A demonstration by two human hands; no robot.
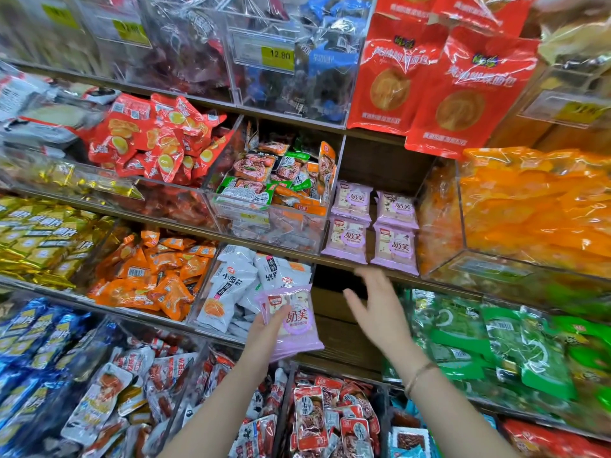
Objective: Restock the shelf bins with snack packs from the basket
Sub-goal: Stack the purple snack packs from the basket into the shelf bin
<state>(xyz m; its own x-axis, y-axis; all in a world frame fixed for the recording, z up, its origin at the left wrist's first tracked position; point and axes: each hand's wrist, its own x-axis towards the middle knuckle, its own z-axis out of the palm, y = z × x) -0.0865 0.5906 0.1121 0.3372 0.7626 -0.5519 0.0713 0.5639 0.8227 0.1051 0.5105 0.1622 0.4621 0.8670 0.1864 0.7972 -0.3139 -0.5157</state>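
Purple snack packs (294, 322): small stack, count unclear, pinched in L hand (264, 328) w/ thumb across the front face. The other fingers are hidden behind. Stack is tilted, and its top edge overlaps the right corner of the white-pack bin (231, 285).

R hand (377, 309) is just beside it on the right, palm open, fingers spread and straight, holding nothing. It's blurred, w/ fingertips near the shelf edge (330, 261). Bracelet (420, 375) on that wrist.

Above that edge, four shelved purple packs (373, 226) sit 2x2 in a slot w/o a bin, front pair right at the lip. Slot is bounded on the left by the clear bin (264, 233) of green/orange packs and on the right by the orange-pack bin (496, 266). Bare dark wood shows behind the back pair.

Below the hands there's another open wooden gap between the white-pack bin and the green packs (496, 342).
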